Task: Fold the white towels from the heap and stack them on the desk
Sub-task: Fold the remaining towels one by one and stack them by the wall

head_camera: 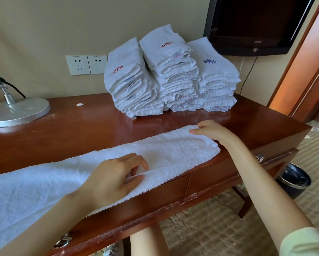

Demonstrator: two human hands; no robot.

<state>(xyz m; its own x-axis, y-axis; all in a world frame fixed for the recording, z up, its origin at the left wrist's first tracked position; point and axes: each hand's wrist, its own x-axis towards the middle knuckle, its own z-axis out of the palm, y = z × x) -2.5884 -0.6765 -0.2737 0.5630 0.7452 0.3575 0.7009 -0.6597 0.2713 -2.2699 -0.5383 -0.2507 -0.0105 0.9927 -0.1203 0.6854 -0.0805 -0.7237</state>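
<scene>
Three stacks of folded towels are built at twelve o'clock on the desk. One lengthwise-folded terry towel remains unfinished, its near edge pinched by the left hand and its three-o'clock end pinched by the right hand.

Looks like a hotel guest room. Shows in the glossy reddish-brown wooden desk, wall-mounted black flat television, patterned beige carpet and three stacks of embroidered white folded towels.
</scene>
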